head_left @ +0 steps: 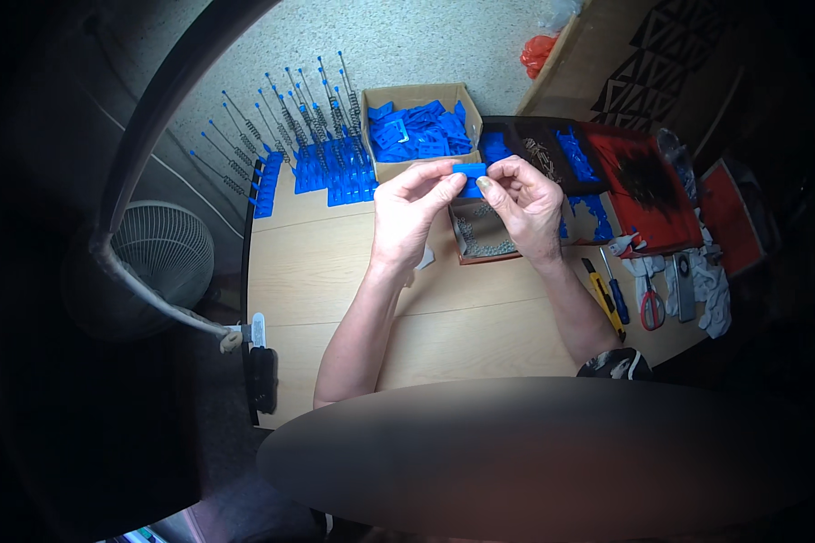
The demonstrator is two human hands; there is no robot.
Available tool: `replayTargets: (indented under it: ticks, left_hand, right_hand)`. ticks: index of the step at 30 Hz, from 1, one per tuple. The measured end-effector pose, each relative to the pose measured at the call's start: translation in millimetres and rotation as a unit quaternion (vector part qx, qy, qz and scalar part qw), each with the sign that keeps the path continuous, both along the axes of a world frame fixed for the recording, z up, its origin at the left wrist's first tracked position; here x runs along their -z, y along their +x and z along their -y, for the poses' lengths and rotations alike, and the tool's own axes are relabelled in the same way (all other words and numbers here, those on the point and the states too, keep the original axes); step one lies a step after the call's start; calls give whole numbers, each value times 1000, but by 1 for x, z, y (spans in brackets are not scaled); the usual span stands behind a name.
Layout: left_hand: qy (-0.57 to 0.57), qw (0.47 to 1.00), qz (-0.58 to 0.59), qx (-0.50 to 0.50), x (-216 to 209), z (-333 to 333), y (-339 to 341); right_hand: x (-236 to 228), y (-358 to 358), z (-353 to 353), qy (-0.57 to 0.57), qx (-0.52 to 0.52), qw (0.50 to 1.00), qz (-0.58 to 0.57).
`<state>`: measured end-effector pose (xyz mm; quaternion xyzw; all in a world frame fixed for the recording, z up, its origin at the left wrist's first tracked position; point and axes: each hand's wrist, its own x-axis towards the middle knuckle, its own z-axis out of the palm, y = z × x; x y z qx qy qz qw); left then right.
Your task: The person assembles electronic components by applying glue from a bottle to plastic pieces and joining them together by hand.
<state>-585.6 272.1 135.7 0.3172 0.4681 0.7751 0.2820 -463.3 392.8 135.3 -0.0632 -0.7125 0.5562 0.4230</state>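
My left hand (406,215) and my right hand (532,210) are raised close together over the far part of the table. Between them is a small blue plastic piece (469,169), pinched at its left end by the left thumb and fingers and at its right end by the right ones. Part of it is hidden behind the fingertips. Just behind my hands stands a cardboard box (417,93) heaped with flat blue plastic pieces. Partly below my hands is a shallow box (492,261) of small greyish metal parts.
Blue plastic pieces (312,170) with upright springs and blue-tipped rods stand in rows at far left. A red tray (675,233) holds dark thin parts. At right lie a yellow cutter (605,299), a screwdriver (618,300) and scissors (652,312). A fan (163,240) stands left.
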Motion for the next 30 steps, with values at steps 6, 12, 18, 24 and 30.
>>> replayTargets:
  ticks: [6,12,18,24,30]
  left_hand:
    - [-22,1000,-9,-7,2,-21,6]
    - [-50,999,11,-2,8,-40,19]
    - [-59,998,17,-5,11,-46,35]
    - [-14,1000,-3,5,3,-41,64]
    - [4,999,39,-7,-10,-29,67]
  right_hand:
    - [-10,9,-17,77,30,996,32]
    - [-1,23,-37,-18,-4,999,44]
    - [5,36,-43,-76,-31,996,37]
    - [5,45,-43,-148,-38,988,-17]
    - [-11,51,-25,-145,-51,988,-28]
